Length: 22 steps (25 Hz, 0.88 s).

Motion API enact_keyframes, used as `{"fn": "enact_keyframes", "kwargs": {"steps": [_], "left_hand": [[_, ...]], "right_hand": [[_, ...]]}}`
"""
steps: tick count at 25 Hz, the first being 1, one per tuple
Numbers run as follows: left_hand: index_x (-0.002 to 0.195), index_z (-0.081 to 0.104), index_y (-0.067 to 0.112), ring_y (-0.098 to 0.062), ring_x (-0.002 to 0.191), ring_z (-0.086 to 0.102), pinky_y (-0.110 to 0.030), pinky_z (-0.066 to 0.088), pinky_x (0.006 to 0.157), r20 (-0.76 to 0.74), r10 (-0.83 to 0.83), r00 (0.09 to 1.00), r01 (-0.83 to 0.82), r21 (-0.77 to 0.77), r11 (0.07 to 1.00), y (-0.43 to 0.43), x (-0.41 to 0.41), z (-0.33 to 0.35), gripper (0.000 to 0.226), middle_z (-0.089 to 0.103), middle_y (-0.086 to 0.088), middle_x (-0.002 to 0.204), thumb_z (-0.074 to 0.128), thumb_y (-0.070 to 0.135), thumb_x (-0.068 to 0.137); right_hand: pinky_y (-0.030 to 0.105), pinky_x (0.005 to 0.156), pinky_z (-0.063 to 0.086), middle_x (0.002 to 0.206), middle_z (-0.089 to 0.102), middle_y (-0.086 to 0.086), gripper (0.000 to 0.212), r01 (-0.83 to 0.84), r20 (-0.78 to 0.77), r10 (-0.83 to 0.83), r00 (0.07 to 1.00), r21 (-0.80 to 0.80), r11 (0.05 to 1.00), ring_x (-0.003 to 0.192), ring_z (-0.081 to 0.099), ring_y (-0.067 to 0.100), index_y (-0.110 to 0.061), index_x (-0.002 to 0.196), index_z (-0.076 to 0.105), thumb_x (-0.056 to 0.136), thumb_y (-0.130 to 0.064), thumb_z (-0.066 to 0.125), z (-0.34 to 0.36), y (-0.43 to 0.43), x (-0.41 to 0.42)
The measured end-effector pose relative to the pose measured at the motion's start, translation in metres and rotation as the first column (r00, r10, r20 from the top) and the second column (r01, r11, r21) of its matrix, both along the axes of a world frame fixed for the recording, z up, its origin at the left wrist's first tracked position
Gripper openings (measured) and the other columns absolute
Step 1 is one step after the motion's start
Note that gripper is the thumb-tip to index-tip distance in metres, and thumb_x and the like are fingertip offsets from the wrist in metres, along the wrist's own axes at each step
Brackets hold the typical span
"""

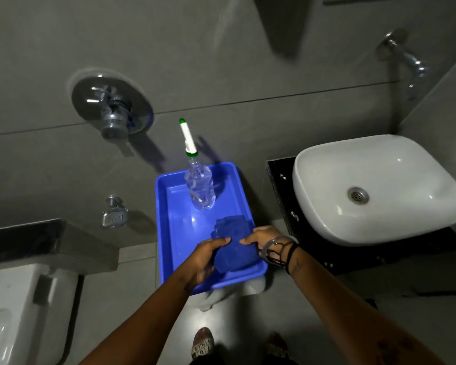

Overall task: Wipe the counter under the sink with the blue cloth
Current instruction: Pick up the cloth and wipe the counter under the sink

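A blue tray point(169, 219) sits just left of the white sink point(374, 191) and its black counter point(282, 196), with a clear spray bottle point(200, 188) standing at the tray's far end and a toilet point(19, 312) well to the tray's left. Both hands reach into the tray's near end: the left hand point(208, 256) and the right hand point(261, 239) each have fingers curled closed on an edge of the blue cloth point(234, 248). The cloth is dark blue, folded and bunched, lying in the tray between the hands.

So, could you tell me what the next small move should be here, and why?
Probably lift the blue cloth clear of the blue tray: both the left hand and right hand grip it there, and the black counter under the sink lies rightward.
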State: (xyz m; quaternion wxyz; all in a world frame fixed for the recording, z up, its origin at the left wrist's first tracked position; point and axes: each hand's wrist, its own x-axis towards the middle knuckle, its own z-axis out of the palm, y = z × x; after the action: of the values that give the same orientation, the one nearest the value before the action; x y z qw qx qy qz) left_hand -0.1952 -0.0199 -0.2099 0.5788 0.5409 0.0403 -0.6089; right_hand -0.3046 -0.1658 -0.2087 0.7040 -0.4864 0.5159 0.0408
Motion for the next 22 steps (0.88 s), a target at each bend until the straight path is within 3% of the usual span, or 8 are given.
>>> {"fn": "enact_keyframes", "kwargs": {"steps": [4,8,10,12,15,17,18,22], "left_hand": [[0.126,0.057,-0.005,-0.037,0.107,0.064,-0.044,0.055,0.089,-0.150,-0.015,0.989,0.016,0.005,1.000,-0.029,-0.053,-0.002,0.042,0.063,-0.026,0.126,0.061,0.001,0.085],[0.099,0.069,0.004,-0.031,0.089,0.067,-0.039,0.058,0.075,0.227,0.043,0.973,-0.072,0.124,0.990,-0.057,-0.103,-0.010,0.020,0.072,-0.018,0.098,0.068,-0.005,0.080],[0.074,0.061,0.011,-0.027,0.078,0.062,-0.037,0.050,0.065,0.630,0.053,0.775,-0.211,0.180,0.961,-0.071,-0.130,-0.016,0.019,0.064,-0.010,0.072,0.072,-0.004,0.078],[0.088,0.063,0.005,-0.032,0.081,0.065,-0.037,0.047,0.068,0.876,-0.100,0.472,-0.170,0.202,0.965,-0.083,-0.168,-0.026,0.014,0.066,-0.015,0.078,0.072,-0.001,0.080],[0.139,0.045,-0.002,-0.038,0.134,0.045,-0.047,0.036,0.111,0.897,-0.402,0.183,0.301,0.338,0.891,-0.105,-0.231,-0.059,0.056,0.049,-0.023,0.143,0.063,0.004,0.087],[0.153,0.013,0.004,-0.038,0.150,0.002,-0.048,0.005,0.122,0.806,-0.524,-0.274,0.529,0.582,0.617,-0.110,-0.264,-0.086,0.083,0.004,-0.015,0.163,0.059,0.032,0.090],[0.154,0.000,0.008,-0.037,0.149,-0.013,-0.048,-0.004,0.121,0.748,-0.520,-0.413,0.523,0.662,0.537,-0.112,-0.275,-0.096,0.095,-0.013,-0.013,0.161,0.054,0.049,0.087],[0.154,-0.007,0.009,-0.032,0.148,-0.020,-0.044,-0.013,0.119,0.695,-0.526,-0.490,0.506,0.718,0.478,-0.116,-0.277,-0.105,0.109,-0.021,-0.012,0.160,0.037,0.075,0.079]], "right_hand": [[0.017,0.047,0.047,0.058,0.060,0.005,0.029,0.018,-0.004,-0.018,1.000,-0.127,0.992,0.052,0.056,0.014,-0.009,0.054,0.055,0.070,0.000,0.077,0.015,-0.016,-0.060],[0.012,0.037,0.040,0.060,0.061,0.007,0.012,0.014,-0.082,-0.036,0.996,-0.256,0.966,0.051,0.055,0.015,-0.011,0.074,0.060,0.079,-0.010,0.072,0.034,-0.039,-0.130],[0.017,0.044,0.042,0.076,0.067,0.018,0.011,0.097,-0.063,-0.126,0.990,-0.349,0.932,0.066,0.059,0.023,-0.004,0.089,0.066,0.081,-0.012,0.069,0.048,-0.061,-0.166],[0.019,0.050,0.045,0.085,0.069,0.027,0.014,0.182,-0.016,-0.208,0.978,-0.421,0.889,0.068,0.061,0.024,0.002,0.091,0.068,0.082,-0.009,0.066,0.059,-0.082,-0.204],[0.008,0.046,0.046,0.086,0.069,0.025,0.007,0.269,0.036,-0.288,0.957,-0.479,0.835,0.064,0.062,0.023,-0.001,0.086,0.068,0.083,-0.005,0.063,0.065,-0.105,-0.253],[0.012,0.052,0.049,0.088,0.072,0.024,0.007,0.275,0.036,-0.301,0.953,-0.516,0.811,0.069,0.065,0.027,-0.003,0.083,0.068,0.083,-0.006,0.063,0.061,-0.119,-0.273],[0.019,0.060,0.052,0.089,0.072,0.023,0.008,0.278,0.041,-0.305,0.951,-0.543,0.792,0.074,0.066,0.029,-0.002,0.083,0.069,0.082,-0.008,0.064,0.057,-0.128,-0.280],[0.036,0.093,0.046,0.109,0.067,0.015,0.028,0.135,0.012,-0.228,0.974,-0.835,0.533,0.106,0.059,0.027,-0.006,0.098,0.068,0.083,-0.031,0.066,0.035,-0.157,-0.274]]}}
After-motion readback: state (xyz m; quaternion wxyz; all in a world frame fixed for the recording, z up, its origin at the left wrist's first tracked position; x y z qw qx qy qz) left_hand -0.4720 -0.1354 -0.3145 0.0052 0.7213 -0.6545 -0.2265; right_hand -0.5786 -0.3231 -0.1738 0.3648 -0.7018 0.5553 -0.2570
